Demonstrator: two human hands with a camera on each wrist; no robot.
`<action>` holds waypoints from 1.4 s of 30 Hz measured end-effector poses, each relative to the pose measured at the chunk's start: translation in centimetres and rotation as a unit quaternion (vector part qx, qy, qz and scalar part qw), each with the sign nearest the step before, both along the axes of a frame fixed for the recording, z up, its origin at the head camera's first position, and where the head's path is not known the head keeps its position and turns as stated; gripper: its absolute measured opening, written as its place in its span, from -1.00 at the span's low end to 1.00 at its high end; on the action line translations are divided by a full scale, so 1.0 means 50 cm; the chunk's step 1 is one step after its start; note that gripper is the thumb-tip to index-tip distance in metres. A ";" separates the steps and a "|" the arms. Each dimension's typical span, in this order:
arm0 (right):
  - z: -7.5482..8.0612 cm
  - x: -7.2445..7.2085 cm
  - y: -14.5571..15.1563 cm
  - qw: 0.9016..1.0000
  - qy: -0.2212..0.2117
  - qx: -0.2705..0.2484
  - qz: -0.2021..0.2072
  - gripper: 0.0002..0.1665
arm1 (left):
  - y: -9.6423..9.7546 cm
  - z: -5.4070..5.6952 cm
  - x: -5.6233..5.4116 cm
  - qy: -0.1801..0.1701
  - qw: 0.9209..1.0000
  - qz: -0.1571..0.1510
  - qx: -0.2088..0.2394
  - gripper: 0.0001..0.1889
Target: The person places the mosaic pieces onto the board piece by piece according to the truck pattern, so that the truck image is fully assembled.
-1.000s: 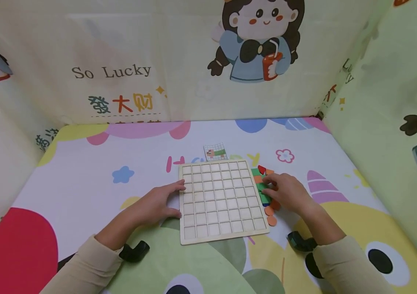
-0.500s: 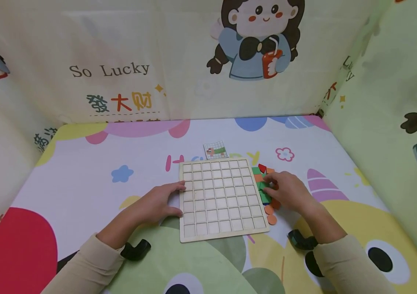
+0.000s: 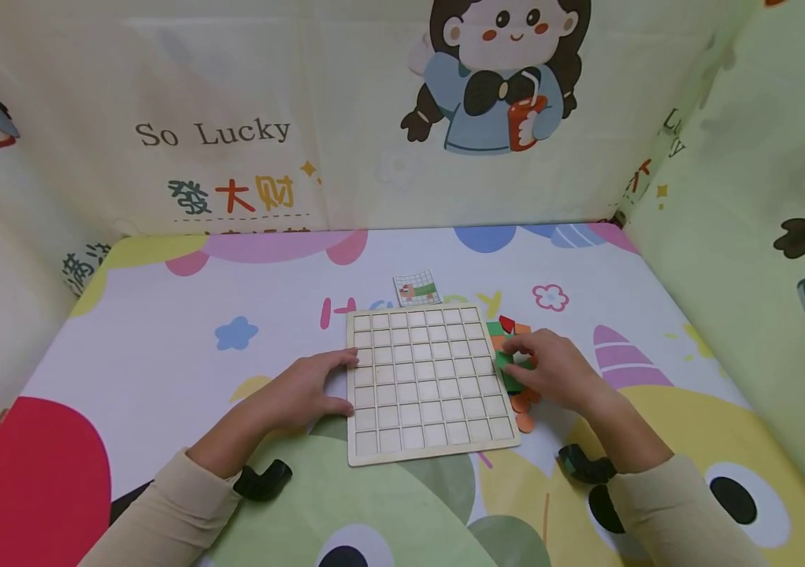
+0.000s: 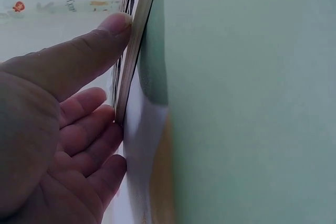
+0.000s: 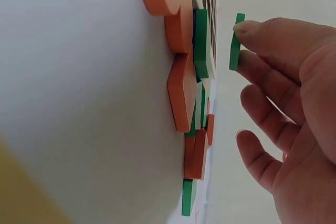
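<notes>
A wooden grid board [image 3: 409,394], with bare square cells, lies in the middle of the table in the head view. My left hand [image 3: 299,391] rests at its left edge, thumb and fingertips touching the rim, the fingers only loosely bent. Between thumb and fingertip my right hand [image 5: 294,87] pinches a thin green tile [image 5: 237,43], raised off the pile. Under and beside that hand lie loose pieces: green tiles [image 5: 201,45], an orange angular piece [image 5: 181,95], orange discs [image 3: 524,423] and a red piece [image 3: 507,324]. Part of the pile is hidden by the hand.
Behind the board lies a small card [image 3: 417,290] with a grid and a green and orange picture. Black devices sit at both wrists [image 3: 263,480]. A printed cloth covers the table [image 3: 161,346], and printed curtains [image 3: 360,118] enclose the back and sides.
My right hand has picked a green tile out of the pile and lifted it slightly. The left hand stays at the board's left edge.
</notes>
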State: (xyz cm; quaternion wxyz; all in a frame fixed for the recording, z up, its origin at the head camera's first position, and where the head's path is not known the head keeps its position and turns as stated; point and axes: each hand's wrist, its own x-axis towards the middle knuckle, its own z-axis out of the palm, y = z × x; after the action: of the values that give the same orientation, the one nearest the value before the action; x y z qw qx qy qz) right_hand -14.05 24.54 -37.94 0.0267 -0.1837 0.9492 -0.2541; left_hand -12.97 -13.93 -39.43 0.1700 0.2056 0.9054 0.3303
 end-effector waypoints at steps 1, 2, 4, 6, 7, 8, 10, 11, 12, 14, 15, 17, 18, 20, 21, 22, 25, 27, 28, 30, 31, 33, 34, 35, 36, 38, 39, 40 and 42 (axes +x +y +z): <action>0.000 0.000 -0.001 1.000 -0.002 -0.002 0.002 -0.74 | 0.000 0.000 0.000 0.001 1.000 0.001 0.000 -0.26; -0.001 0.001 -0.001 1.000 -0.003 -0.003 0.004 -0.75 | 0.000 0.000 0.000 0.002 1.000 0.001 -0.002 -0.26; -0.001 0.002 -0.002 1.000 -0.008 -0.003 0.007 -0.75 | -0.001 0.000 0.000 0.006 1.000 -0.001 -0.003 -0.25; -0.002 0.003 -0.004 1.000 -0.013 -0.002 0.009 -0.76 | -0.001 -0.001 0.000 0.008 1.000 -0.003 -0.004 -0.24; -0.002 0.003 -0.004 1.000 -0.016 -0.001 0.011 -0.76 | -0.001 -0.001 0.000 0.009 1.000 -0.003 -0.004 -0.24; -0.002 0.004 -0.005 1.000 -0.018 0.001 0.012 -0.76 | -0.002 -0.001 0.000 0.009 1.000 -0.004 -0.004 -0.24; -0.003 0.005 -0.007 1.000 -0.020 0.004 0.015 -0.77 | -0.002 -0.002 0.001 0.009 1.000 -0.005 -0.002 -0.24; -0.004 0.005 -0.007 1.000 -0.021 0.007 0.017 -0.78 | -0.002 -0.002 0.001 0.010 1.000 -0.005 -0.002 -0.24; -0.004 0.006 -0.009 1.000 -0.020 0.010 0.019 -0.78 | -0.002 -0.002 0.000 0.010 1.000 -0.006 -0.002 -0.25; -0.008 0.007 -0.011 0.999 -0.018 0.016 0.021 -0.78 | -0.002 -0.003 -0.001 0.011 1.000 -0.006 -0.004 -0.24; -0.008 0.008 -0.012 0.999 -0.017 0.018 0.023 -0.78 | -0.001 -0.003 -0.001 0.013 1.000 -0.007 -0.005 -0.24; -0.010 0.010 -0.016 0.999 -0.018 0.022 0.024 -0.76 | -0.001 -0.004 -0.002 0.015 1.000 -0.006 -0.006 -0.23; -0.011 0.011 -0.018 0.999 -0.020 0.023 0.024 -0.75 | -0.001 -0.004 -0.002 0.016 1.000 -0.006 -0.006 -0.23; -0.010 0.013 -0.021 0.999 -0.026 0.025 0.024 -0.73 | 0.000 -0.003 -0.002 0.017 1.000 -0.004 -0.007 -0.22; -0.010 0.014 -0.022 0.999 -0.029 0.026 0.025 -0.72 | 0.000 -0.003 -0.002 0.017 1.000 -0.003 -0.007 -0.22; -0.010 0.015 -0.022 0.999 -0.033 0.028 0.024 -0.71 | 0.000 -0.003 -0.003 0.016 1.000 -0.002 -0.007 -0.21; -0.009 0.016 -0.024 0.998 -0.035 0.029 0.033 -0.71 | 0.001 -0.002 -0.002 0.013 1.000 0.002 -0.008 -0.21; -0.010 0.016 -0.025 0.998 -0.034 0.031 0.039 -0.72 | 0.001 -0.002 -0.002 0.012 1.000 0.004 -0.008 -0.21; -0.010 0.017 -0.025 0.998 -0.033 0.032 0.042 -0.72 | 0.001 -0.002 -0.002 0.011 1.000 0.004 -0.008 -0.21; -0.011 0.017 -0.026 0.998 -0.032 0.034 0.044 -0.73 | 0.002 -0.001 -0.002 0.010 1.000 0.005 -0.009 -0.21; -0.011 0.018 -0.026 0.998 -0.032 0.036 0.044 -0.73 | 0.002 -0.001 -0.002 0.009 1.000 0.006 -0.009 -0.21; -0.010 0.020 -0.027 0.998 -0.034 0.039 0.043 -0.72 | 0.002 -0.001 -0.002 0.007 1.000 0.008 -0.009 -0.21; -0.009 0.021 -0.028 0.998 -0.036 0.041 0.042 -0.72 | 0.002 -0.001 -0.002 0.005 1.000 0.010 -0.009 -0.21; -0.009 0.022 -0.028 0.998 -0.038 0.043 0.041 -0.72 | 0.002 0.000 -0.002 0.004 1.000 0.011 -0.010 -0.21; -0.007 0.022 -0.029 0.997 -0.040 0.046 0.039 -0.72 | 0.003 0.000 -0.003 0.003 1.000 0.012 -0.011 -0.21; -0.006 0.023 -0.031 0.997 -0.043 0.050 0.037 -0.73 | 0.003 -0.001 -0.002 0.000 1.000 0.013 -0.011 -0.21; -0.006 0.023 -0.031 0.997 -0.044 0.052 0.037 -0.73 | 0.002 -0.001 -0.002 0.000 1.000 0.014 -0.011 -0.21; -0.006 0.023 -0.032 0.997 -0.045 0.052 0.036 -0.73 | 0.002 -0.002 -0.002 0.001 1.000 0.014 -0.010 -0.21; -0.007 0.022 -0.032 0.997 -0.046 0.052 0.036 -0.73 | 0.002 -0.002 -0.002 0.001 1.000 0.013 -0.010 -0.21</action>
State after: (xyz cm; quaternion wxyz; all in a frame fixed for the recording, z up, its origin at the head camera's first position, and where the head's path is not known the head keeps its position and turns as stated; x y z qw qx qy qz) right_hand -12.93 22.95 -38.29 0.0885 -0.2043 0.9516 -0.2119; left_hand -13.08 -13.83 -39.55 0.1667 0.1926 0.9114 0.3232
